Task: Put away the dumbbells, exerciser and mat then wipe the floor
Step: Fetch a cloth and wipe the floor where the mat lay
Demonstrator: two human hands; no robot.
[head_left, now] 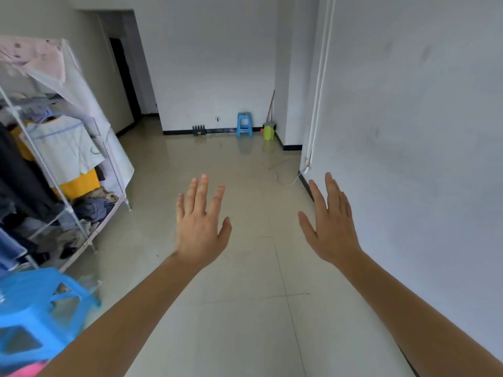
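Observation:
My left hand (200, 224) and my right hand (330, 224) are stretched out in front of me over the pale tiled floor (245, 295), palms down, fingers spread, holding nothing. A green mop bucket (269, 131) with a red-handled mop (270, 104) leaning on the wall stands in the far right corner. A small black rack (199, 130) sits against the far wall; I cannot tell what it is. No dumbbells, exerciser or mat are in view.
A clothes rack (54, 164) full of garments lines the left side. A blue plastic stool (35, 311) is at the near left, another blue stool (244, 124) by the far wall. A white wall (408, 131) runs along the right. A dark doorway (122, 80) opens at the far left.

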